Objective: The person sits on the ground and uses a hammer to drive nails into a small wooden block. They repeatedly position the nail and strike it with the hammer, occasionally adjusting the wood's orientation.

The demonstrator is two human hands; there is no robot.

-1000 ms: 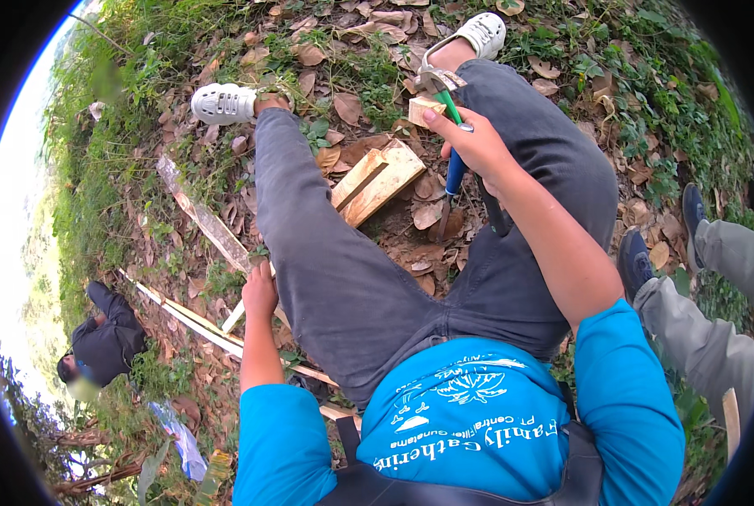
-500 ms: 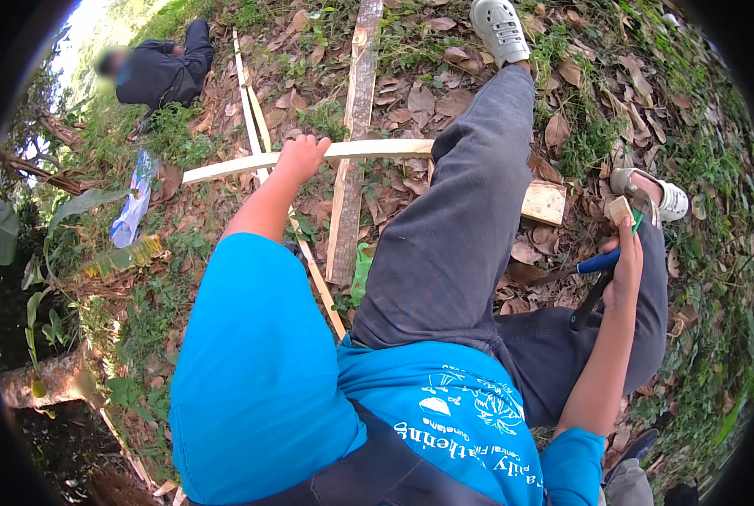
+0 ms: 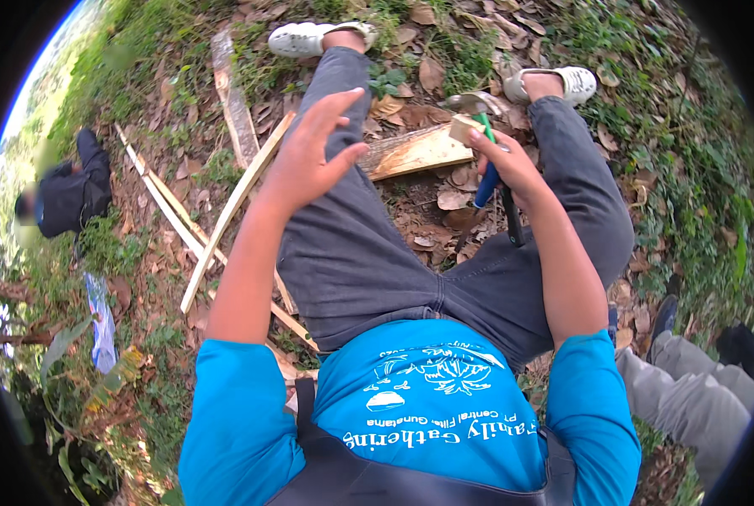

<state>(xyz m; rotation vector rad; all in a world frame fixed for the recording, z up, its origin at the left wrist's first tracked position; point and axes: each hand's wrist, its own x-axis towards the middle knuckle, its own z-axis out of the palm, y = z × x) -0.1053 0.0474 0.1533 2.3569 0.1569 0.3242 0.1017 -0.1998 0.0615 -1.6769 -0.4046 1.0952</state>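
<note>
My left hand (image 3: 313,160) is open above my left thigh, fingers and thumb apart, holding nothing. Beside it a long pale wooden strip (image 3: 225,221) lies slanted across other strips on the ground. My right hand (image 3: 512,164) is closed around several things at once: a hammer (image 3: 512,221) with a green and black handle, a blue-handled tool (image 3: 486,187) with a thin dark blade pointing down, and a small wooden block (image 3: 464,128) at the fingertips. The blade's exact kind is unclear. Just beyond that hand, a thick bark-edged plank (image 3: 419,154) lies between my legs.
Thin wooden strips (image 3: 162,198) lie to the left, and a barked board (image 3: 235,105) farther off. A blue-and-white plastic bag (image 3: 100,325) is at the left. A person in dark clothes (image 3: 73,194) sits far left; another in grey trousers (image 3: 689,388) is close at right.
My left hand has let go of the wooden strip, which now lies slanted on the ground. My right hand has moved inward with its tools and block. The view has turned.
</note>
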